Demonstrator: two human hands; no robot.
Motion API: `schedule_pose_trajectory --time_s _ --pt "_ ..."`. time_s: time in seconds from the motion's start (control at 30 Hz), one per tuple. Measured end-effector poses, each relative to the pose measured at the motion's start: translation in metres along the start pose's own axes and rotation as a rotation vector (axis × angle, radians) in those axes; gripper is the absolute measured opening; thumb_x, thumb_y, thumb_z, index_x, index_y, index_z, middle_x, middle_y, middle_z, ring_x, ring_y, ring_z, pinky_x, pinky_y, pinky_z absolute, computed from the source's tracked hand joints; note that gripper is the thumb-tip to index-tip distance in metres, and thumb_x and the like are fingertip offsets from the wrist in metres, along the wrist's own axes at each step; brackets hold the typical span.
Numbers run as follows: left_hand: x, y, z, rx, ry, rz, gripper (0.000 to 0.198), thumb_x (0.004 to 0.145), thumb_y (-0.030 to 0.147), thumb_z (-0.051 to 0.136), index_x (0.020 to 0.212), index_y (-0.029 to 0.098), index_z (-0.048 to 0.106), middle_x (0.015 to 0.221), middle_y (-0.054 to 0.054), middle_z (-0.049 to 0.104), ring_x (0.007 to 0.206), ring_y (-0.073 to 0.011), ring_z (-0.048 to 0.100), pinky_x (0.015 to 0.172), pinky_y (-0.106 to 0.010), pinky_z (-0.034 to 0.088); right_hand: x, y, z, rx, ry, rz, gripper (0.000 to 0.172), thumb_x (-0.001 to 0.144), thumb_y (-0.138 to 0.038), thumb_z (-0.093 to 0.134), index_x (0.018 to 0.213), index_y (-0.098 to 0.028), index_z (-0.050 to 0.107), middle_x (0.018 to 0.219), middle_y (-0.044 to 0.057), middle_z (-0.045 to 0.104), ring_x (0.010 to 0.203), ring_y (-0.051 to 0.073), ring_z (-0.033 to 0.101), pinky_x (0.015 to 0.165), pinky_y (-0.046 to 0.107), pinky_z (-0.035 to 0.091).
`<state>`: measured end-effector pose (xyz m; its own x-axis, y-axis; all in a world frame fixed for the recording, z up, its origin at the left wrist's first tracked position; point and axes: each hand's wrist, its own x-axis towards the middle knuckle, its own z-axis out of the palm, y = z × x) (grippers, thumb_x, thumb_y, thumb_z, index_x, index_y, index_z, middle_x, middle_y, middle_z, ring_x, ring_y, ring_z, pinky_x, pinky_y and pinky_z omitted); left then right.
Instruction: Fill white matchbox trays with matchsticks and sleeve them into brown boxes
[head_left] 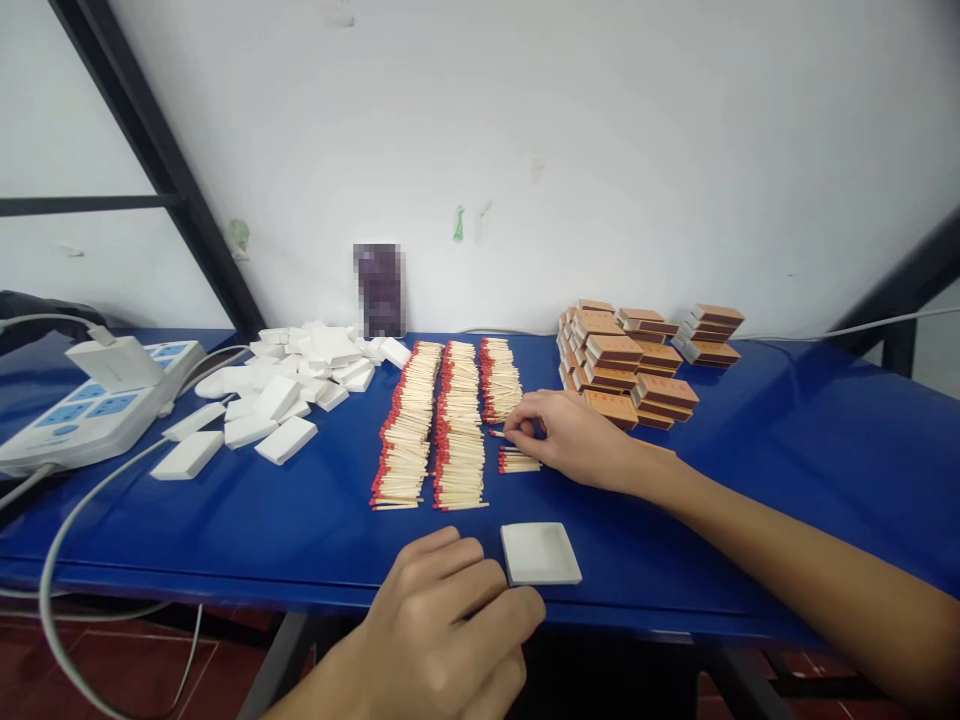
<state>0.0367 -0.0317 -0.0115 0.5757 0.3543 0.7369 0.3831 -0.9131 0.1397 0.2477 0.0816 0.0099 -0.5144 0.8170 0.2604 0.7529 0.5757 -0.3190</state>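
My right hand is closed in a pinch on a match, whose red head sticks out left of the fingertips. Just below it lies a small row of matches. Three long rows of red-headed matches stand out on the blue table: a left row, a middle row and a shorter right row. My left hand is curled at the table's front edge, with nothing showing in its fingers. Beside its knuckles sits an open white matchbox tray; no matches show inside.
White matchbox trays lie heaped at the back left. Orange-brown matchboxes are stacked at the back right, with a smaller stack beside them. A power strip with cables occupies the left side. A blurred dark rectangle leans against the wall.
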Motion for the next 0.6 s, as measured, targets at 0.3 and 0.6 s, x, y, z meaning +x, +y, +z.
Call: schedule_pose_trajectory --time_s 0.3,0.6 --pt "0.000 0.001 -0.001 0.000 -0.020 -0.005 0.030 0.075 0.002 0.043 0.084 0.015 0.068 0.058 0.000 0.059 0.049 -0.0150 0.046 0.050 -0.030 0.038 -0.009 -0.001 -0.016 0.070 -0.114 0.023 0.014 0.086 -0.021 0.058 0.076 -0.018 0.068 0.074 0.002 0.064 0.069 0.015 0.055 0.064 0.028 0.039" --pt "-0.004 -0.001 0.003 -0.061 0.026 -0.099 0.025 0.080 0.003 0.044 0.088 0.015 0.064 0.060 0.001 0.055 0.048 -0.0135 0.043 0.048 -0.029 0.033 -0.023 -0.005 -0.023 0.016 -0.179 -0.073 0.041 0.090 -0.051 0.062 0.113 -0.019 0.071 0.107 0.009 0.066 0.097 0.024 0.061 0.085 0.036 0.045"
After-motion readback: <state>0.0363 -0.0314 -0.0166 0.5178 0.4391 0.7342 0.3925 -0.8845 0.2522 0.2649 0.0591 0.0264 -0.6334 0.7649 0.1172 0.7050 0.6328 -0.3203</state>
